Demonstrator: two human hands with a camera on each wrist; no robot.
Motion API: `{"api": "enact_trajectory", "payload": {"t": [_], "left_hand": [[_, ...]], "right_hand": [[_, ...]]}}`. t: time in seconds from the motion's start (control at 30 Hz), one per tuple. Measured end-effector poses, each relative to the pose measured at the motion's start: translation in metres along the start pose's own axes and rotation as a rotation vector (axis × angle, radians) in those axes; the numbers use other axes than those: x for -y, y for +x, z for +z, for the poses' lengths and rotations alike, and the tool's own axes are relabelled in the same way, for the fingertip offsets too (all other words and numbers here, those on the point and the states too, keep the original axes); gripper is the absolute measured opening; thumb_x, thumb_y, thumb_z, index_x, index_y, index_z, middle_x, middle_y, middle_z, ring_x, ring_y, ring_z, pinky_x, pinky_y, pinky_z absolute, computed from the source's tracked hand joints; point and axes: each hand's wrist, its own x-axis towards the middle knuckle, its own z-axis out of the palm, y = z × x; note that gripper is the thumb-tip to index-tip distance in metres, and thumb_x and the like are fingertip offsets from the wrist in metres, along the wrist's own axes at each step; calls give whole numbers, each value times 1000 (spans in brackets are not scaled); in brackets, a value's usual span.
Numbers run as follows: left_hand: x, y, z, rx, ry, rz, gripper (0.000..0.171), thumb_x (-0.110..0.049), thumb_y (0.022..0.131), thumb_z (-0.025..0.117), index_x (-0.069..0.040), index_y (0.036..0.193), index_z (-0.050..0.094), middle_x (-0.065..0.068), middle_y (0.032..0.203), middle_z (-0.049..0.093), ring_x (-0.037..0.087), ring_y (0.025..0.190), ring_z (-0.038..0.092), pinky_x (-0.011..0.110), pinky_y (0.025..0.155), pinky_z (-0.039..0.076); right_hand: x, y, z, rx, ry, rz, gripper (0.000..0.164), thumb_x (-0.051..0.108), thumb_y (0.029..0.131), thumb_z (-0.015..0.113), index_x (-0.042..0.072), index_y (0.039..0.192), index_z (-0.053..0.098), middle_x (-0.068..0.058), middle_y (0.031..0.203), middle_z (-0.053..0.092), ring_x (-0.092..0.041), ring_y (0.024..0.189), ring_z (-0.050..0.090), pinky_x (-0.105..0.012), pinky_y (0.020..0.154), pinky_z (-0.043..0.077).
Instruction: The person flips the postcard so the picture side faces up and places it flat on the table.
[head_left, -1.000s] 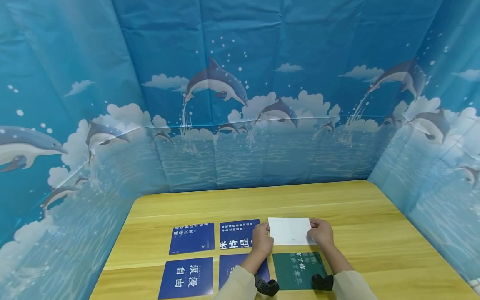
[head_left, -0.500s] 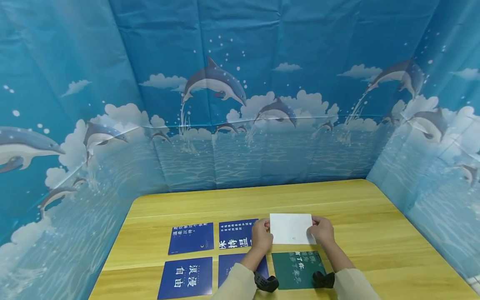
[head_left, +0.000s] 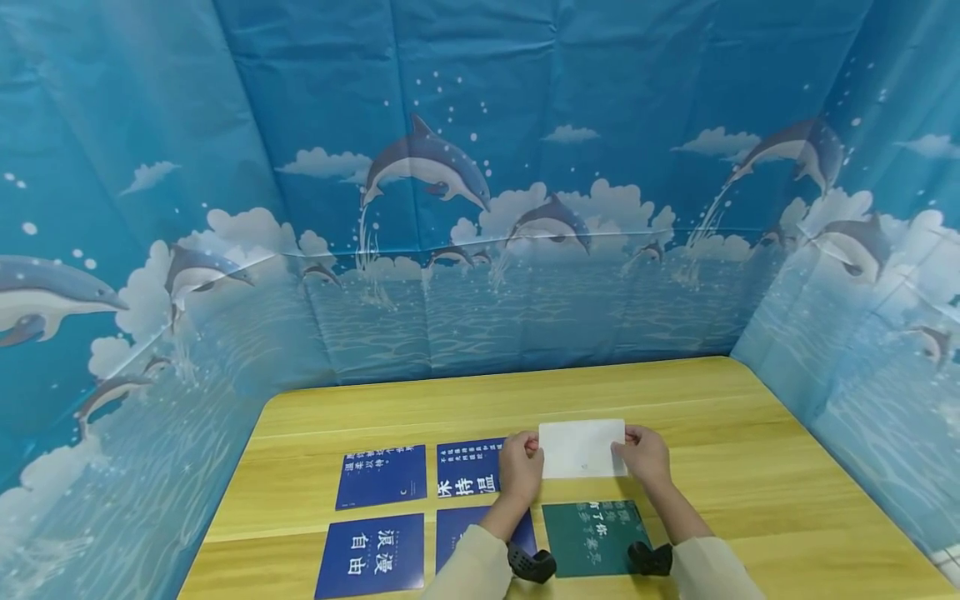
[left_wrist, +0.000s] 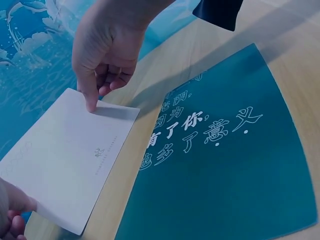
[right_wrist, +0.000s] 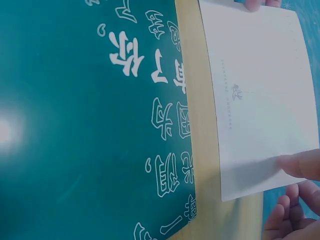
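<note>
A white postcard [head_left: 582, 450] with a small printed mark near its lower edge is held between both hands in the head view. The left hand [head_left: 521, 467] pinches its left edge, and the right hand [head_left: 647, 457] grips the right edge. In the right wrist view, the right thumb [right_wrist: 300, 164] lies on the card's face with the other fingers curled behind it. From the left wrist, the postcard [left_wrist: 70, 155] slants close over the table, its far side hidden. Just nearer than it lies a green card [head_left: 596, 537] with white lettering.
Several blue cards with white characters lie in two rows at the left, including one upper-left card [head_left: 382, 477] and one lower-left card [head_left: 371, 556]. The left arm partly covers another blue card [head_left: 453, 529]. A dolphin-print curtain [head_left: 450, 317] surrounds the yellow wooden table [head_left: 750, 433].
Both hands have shifted the white postcard slightly up and away from the green card, and its face has tilted a little. The cards on the table have stayed in place.
</note>
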Motion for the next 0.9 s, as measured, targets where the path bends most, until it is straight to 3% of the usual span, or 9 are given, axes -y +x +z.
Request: {"api": "enact_trajectory", "payload": {"t": [0.23, 0.4, 0.67, 0.77, 0.9], "left_hand": [[-2, 4, -3, -32, 12, 2, 8, 0, 74, 68, -4, 80, 71, -6, 68, 57, 7, 63, 53, 23, 59, 45], [-4, 5, -7, 13, -13, -25, 7, -4, 77, 67, -6, 82, 73, -8, 67, 57, 4, 62, 52, 23, 58, 45], [-6, 4, -9, 59, -78, -35, 9, -4, 78, 67, -2, 85, 73, -7, 69, 59, 5, 63, 52, 23, 58, 45], [-6, 2, -9, 56, -91, -35, 11, -4, 79, 65, -2, 87, 73, -5, 72, 61, 7, 65, 54, 23, 60, 46], [-4, -1, -11, 58, -101, -18, 13, -3, 80, 63, -1, 90, 72, -1, 75, 64, 9, 69, 57, 24, 61, 47]], "right_hand": [[3, -4, -2, -35, -44, -84, 39, 3, 82, 61, -18, 114, 52, -27, 99, 55, -34, 86, 50, -40, 70, 45], [4, -8, -4, -83, -84, -144, 36, 2, 82, 62, -18, 111, 54, -27, 99, 55, -35, 89, 50, -46, 76, 43], [-1, -16, -6, -180, -92, -290, 28, -1, 80, 62, -17, 104, 59, -25, 90, 56, -38, 85, 51, -49, 73, 42], [-2, -20, -5, -211, -77, -315, 22, 1, 81, 63, -14, 97, 63, -21, 85, 59, -35, 81, 53, -45, 69, 43], [-2, -25, -4, -214, -31, -278, 20, 4, 83, 64, -11, 96, 64, -20, 84, 63, -30, 77, 56, -32, 60, 45]]}}
